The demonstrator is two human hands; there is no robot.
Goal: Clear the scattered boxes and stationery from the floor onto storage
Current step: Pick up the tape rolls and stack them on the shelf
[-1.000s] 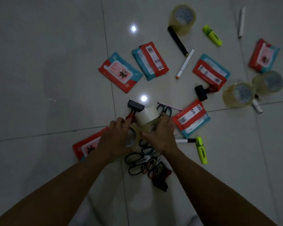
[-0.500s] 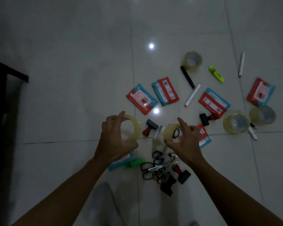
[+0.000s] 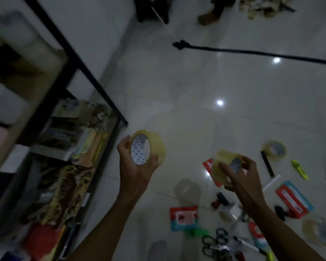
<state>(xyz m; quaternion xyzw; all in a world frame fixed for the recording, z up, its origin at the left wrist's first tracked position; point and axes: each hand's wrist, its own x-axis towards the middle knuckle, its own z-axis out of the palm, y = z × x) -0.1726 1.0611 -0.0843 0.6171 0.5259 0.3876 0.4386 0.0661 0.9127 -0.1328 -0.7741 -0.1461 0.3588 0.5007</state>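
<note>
Dim tiled floor (image 3: pixel 177 91), glossy with ceiling-light spots, now showing a black metal shelf rack (image 3: pixel 79 68) to the left of both grips — swinging into view where half a second ago only floor and clutter were filling the frame. Lifting two tape rolls clear of the floor: left hand (image 3: pixel 137 166) gripping one tape roll (image 3: pixel 149 147) by its rim, core facing up; right hand (image 3: pixel 239 176) curling round a second tape roll (image 3: pixel 224 166). Probably meaning pickup done, carrying toward storage starting. Below the right grip, still lying scattered — scissors (image 3: pixel 215 242), red packets (image 3: pixel 183 217), a green highlighter (image 3: pixel 299 170), another tape roll on the floor (image 3: pixel 275 149). Rack shelves already looking crowded with blurred goods, possibly leaving little room.
</note>
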